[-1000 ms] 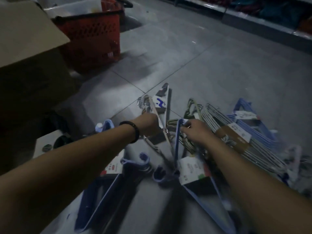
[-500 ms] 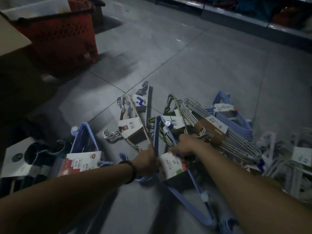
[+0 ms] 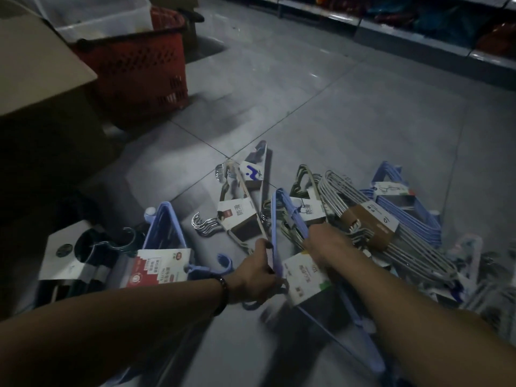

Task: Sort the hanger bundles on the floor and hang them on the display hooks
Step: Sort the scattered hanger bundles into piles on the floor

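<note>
Several hanger bundles lie spread on the grey tiled floor. My left hand (image 3: 255, 277) grips the left arm of a blue hanger bundle (image 3: 282, 219) with a white and green label (image 3: 305, 275). My right hand (image 3: 325, 243) holds the same bundle's right arm, near its top. Beside it lie a beige bundle (image 3: 240, 216) with chrome hooks, a grey wire bundle (image 3: 371, 222) with a brown label, another blue bundle (image 3: 402, 202) at the right, and a blue bundle with a red label (image 3: 160, 268) at the left. No display hooks are in view.
A red shopping basket (image 3: 139, 68) stands at the back left beside a cardboard box (image 3: 36, 68). A dark hanger pack with a white card (image 3: 69, 250) lies at the far left. Store shelving (image 3: 418, 26) runs along the back right. Open floor (image 3: 349, 107) lies beyond the bundles.
Both hands came back toward me from the beige and green bundles and took hold of the blue bundle with the white and green label. The view shifted slightly.
</note>
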{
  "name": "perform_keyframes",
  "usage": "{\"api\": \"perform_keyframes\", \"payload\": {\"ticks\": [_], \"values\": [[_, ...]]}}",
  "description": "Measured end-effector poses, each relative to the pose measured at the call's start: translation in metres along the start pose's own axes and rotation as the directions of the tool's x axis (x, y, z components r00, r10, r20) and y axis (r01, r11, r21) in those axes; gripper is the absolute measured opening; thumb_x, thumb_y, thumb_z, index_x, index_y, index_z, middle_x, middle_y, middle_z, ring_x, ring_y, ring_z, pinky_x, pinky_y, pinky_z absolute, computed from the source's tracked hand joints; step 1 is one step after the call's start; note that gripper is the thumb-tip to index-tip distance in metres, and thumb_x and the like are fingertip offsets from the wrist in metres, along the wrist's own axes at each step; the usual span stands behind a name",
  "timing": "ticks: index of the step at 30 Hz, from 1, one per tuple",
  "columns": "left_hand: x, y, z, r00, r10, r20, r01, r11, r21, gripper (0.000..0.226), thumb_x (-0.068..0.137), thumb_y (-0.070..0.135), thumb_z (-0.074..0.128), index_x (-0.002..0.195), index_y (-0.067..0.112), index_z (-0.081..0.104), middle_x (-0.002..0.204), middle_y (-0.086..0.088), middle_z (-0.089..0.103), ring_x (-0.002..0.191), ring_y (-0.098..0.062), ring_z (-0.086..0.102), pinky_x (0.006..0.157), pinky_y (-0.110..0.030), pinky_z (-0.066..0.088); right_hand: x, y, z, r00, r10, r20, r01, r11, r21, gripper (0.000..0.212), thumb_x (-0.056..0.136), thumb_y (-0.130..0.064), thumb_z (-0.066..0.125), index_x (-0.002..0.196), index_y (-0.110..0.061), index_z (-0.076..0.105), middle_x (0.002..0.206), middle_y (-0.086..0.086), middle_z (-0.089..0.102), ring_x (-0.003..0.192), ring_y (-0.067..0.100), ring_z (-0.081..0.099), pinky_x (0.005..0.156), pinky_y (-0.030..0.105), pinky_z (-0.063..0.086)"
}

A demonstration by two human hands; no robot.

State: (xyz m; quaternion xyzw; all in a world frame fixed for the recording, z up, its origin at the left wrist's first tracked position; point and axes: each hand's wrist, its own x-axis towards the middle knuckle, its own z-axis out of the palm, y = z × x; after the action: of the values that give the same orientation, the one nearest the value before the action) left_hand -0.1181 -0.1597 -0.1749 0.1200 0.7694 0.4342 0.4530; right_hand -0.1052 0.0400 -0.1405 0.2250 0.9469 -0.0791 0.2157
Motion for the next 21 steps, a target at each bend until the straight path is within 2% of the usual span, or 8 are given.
{"api": "perform_keyframes", "payload": {"ticks": [3, 4, 7, 11, 15, 17, 19, 21], "values": [[-0.016, 0.007, -0.009, 0.992, -0.006, -0.13, 0.013, 0.998, 0.059, 0.056, 0.091, 0.015, 0.078, 0.124, 0.018, 0.033, 0.131, -0.009, 0.064, 0.101, -0.018, 0.068, 0.06, -0.018, 0.06, 0.001, -0.01, -0.017, 0.994, -0.106, 0.015, 0.105, 0.993, 0.048, 0.027, 0.102, -0.036, 0.053, 0.102, -0.012, 0.065, 0.101, 0.011, 0.067, 0.086, 0.028, 0.065, 0.074, 0.038, 0.054], [-0.018, 0.012, -0.011, 0.988, 0.01, -0.154, 0.008, 0.993, 0.116, 0.055, 0.091, 0.015, 0.076, 0.125, 0.016, 0.033, 0.132, -0.006, 0.059, 0.104, -0.017, 0.063, 0.054, -0.018, 0.056, 0.001, -0.014, -0.024, 0.99, -0.143, 0.019, 0.142, 0.99, 0.019, 0.027, 0.102, -0.036, 0.053, 0.102, -0.012, 0.064, 0.103, 0.012, 0.067, 0.087, 0.029, 0.064, 0.073, 0.037, 0.052], [-0.016, 0.029, -0.034, 0.974, 0.08, -0.21, -0.036, 0.979, 0.202, 0.059, 0.093, 0.018, 0.07, 0.134, 0.007, 0.029, 0.126, -0.009, 0.054, 0.109, -0.023, 0.06, 0.065, -0.026, 0.059, 0.001, -0.03, -0.042, 0.983, -0.185, -0.009, 0.185, 0.983, -0.008, 0.026, 0.103, -0.035, 0.053, 0.101, -0.012, 0.063, 0.102, 0.013, 0.064, 0.088, 0.031, 0.063, 0.07, 0.037, 0.047], [0.003, 0.056, -0.088, 0.973, 0.041, -0.227, -0.057, 0.996, -0.063, 0.052, 0.097, 0.016, 0.067, 0.133, 0.006, 0.03, 0.101, -0.011, 0.06, 0.075, -0.018, 0.062, 0.047, -0.024, 0.05, -0.002, -0.046, -0.067, 0.98, -0.165, -0.11, 0.171, 0.984, 0.045, 0.026, 0.103, -0.031, 0.055, 0.085, -0.012, 0.058, 0.086, 0.011, 0.058, 0.072, 0.025, 0.056, 0.058, 0.036, 0.039], [0.013, 0.074, -0.114, 0.957, 0.087, -0.278, -0.092, 0.996, -0.007, 0.02, 0.093, 0.012, 0.058, 0.109, 0.0, 0.053, 0.086, -0.014, 0.055, 0.064, -0.021, 0.051, 0.047, -0.027, 0.041, -0.009, -0.066, -0.086, 0.963, -0.192, -0.19, 0.22, 0.965, 0.14, 0.025, 0.103, -0.027, 0.056, 0.081, -0.016, 0.058, 0.081, 0.007, 0.061, 0.07, 0.02, 0.059, 0.057, 0.036, 0.044], [0.012, 0.078, -0.121, 0.942, 0.116, -0.315, -0.116, 0.993, 0.019, 0.018, 0.098, 0.01, 0.052, 0.109, -0.001, 0.059, 0.088, -0.016, 0.06, 0.065, -0.023, 0.054, 0.043, -0.027, 0.044, -0.012, -0.075, -0.094, 0.957, -0.208, -0.202, 0.242, 0.957, 0.16, 0.024, 0.104, -0.027, 0.056, 0.082, -0.018, 0.058, 0.08, 0.005, 0.063, 0.065, 0.017, 0.063, 0.052, 0.032, 0.041], [0.014, 0.081, -0.13, 0.939, 0.16, -0.305, -0.15, 0.987, 0.056, 0.027, 0.099, 0.018, 0.048, 0.111, -0.002, 0.062, 0.098, -0.026, 0.069, 0.071, -0.033, 0.064, 0.051, -0.042, 0.056, -0.014, -0.077, -0.103, 0.964, -0.214, -0.158, 0.248, 0.937, 0.246, 0.022, 0.106, -0.026, 0.054, 0.088, -0.015, 0.061, 0.078, 0.006, 0.07, 0.057, 0.016, 0.07, 0.05, 0.033, 0.051], [0.013, 0.085, -0.136, 0.946, 0.201, -0.256, -0.178, 0.978, 0.112, 0.038, 0.093, 0.029, 0.05, 0.118, 0.003, 0.062, 0.111, -0.028, 0.071, 0.088, -0.043, 0.072, 0.068, -0.056, 0.063, -0.012, -0.067, -0.112, 0.962, -0.251, -0.108, 0.274, 0.868, 0.415, 0.019, 0.107, -0.026, 0.055, 0.101, -0.012, 0.065, 0.086, 0.01, 0.076, 0.06, 0.02, 0.076, 0.058, 0.041, 0.063]]}}
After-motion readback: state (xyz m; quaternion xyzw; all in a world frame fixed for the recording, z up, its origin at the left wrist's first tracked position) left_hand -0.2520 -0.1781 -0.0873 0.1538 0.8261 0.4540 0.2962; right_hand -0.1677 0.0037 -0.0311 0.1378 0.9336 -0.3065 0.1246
